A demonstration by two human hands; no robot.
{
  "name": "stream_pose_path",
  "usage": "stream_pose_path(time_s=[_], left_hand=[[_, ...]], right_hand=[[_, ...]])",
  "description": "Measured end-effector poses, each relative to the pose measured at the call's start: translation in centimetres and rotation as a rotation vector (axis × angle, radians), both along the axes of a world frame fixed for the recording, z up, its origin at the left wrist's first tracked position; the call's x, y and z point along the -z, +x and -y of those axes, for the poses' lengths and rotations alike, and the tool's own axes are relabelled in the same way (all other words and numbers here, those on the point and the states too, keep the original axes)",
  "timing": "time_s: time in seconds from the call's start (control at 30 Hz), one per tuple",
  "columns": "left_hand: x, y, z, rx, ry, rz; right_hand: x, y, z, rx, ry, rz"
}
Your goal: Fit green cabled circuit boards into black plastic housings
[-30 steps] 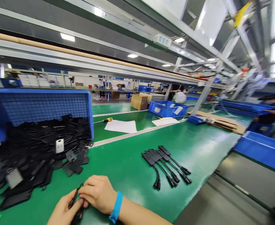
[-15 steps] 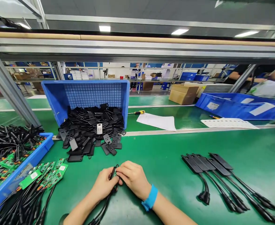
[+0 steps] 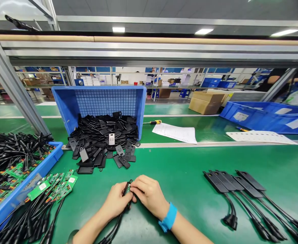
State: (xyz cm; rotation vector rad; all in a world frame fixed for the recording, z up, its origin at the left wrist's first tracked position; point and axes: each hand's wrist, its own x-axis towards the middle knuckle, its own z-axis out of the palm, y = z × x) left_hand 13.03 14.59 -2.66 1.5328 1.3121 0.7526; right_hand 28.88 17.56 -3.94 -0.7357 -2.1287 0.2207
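Note:
My left hand [image 3: 117,200] and my right hand [image 3: 149,195] meet low in the middle over the green belt [image 3: 179,176]. Both are closed on one small part [image 3: 126,188], a black cover with a green circuit board edge showing, from which black cables [image 3: 113,227] trail toward me. A blue band [image 3: 168,217] wraps my right wrist. A pile of black plastic covers [image 3: 104,140] lies just beyond my hands, spilling from a tipped blue crate [image 3: 98,98].
Several finished black units with cables [image 3: 242,196] lie in a row at the right. At the left a blue bin [image 3: 24,188] holds cabled green boards, with more boards [image 3: 53,188] loose beside it. A screwdriver [image 3: 155,122], papers [image 3: 175,132], cardboard boxes and blue trays sit farther back.
The camera has swung left and down from the right end of the line, bringing the left bin and boards into view. My hands have stayed together on the same part.

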Motion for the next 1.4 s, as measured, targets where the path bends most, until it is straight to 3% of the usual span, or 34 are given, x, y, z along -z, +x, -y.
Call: stream_pose_path(time_s=[0.13, 0.33, 0.47, 0.53, 0.6, 0.77, 0.9, 1.03, 1.23, 1.4], left_hand=[[0.2, 0.0, 0.0, 0.016, 0.000, -0.038], [-0.1, -0.2, -0.1, 0.027, -0.038, 0.004], [-0.5, -0.5, -0.4, -0.066, -0.159, 0.219], [-0.6, -0.8, -0.5, -0.141, -0.191, 0.323], [-0.7, -0.9, -0.5, -0.185, -0.214, 0.403], [-0.7, -1.1, -0.2, -0.179, -0.223, 0.480], [0.4, -1.3, -0.3, -0.191, -0.150, 0.499], [1.2, -1.5, -0.7, -0.203, -0.132, 0.518], [-0.3, -1.1, -0.4, -0.246, -0.215, 0.585], [-0.8, -1.1, -0.3, -0.270, -0.242, 0.611]], right_hand=[[-0.4, 0.2, -0.2, -0.018, -0.034, 0.046], [-0.1, -0.2, -0.1, 0.034, 0.095, 0.245], [-0.4, -0.2, -0.9, -0.014, -0.294, 0.075], [-0.9, 0.4, -2.9, 0.108, -0.482, 0.034], [-1.2, 1.4, -6.0, 0.296, -0.558, 0.072], [-1.0, 4.2, -14.0, 0.601, -0.575, 0.179], [-0.7, 4.8, -16.4, 0.689, -0.583, 0.274], [-1.6, 3.6, -15.8, 0.622, -0.516, 0.305], [-1.5, -0.1, -13.1, 0.238, -0.550, 0.272], [-0.9, -1.4, -12.2, 0.220, -0.590, 0.188]])
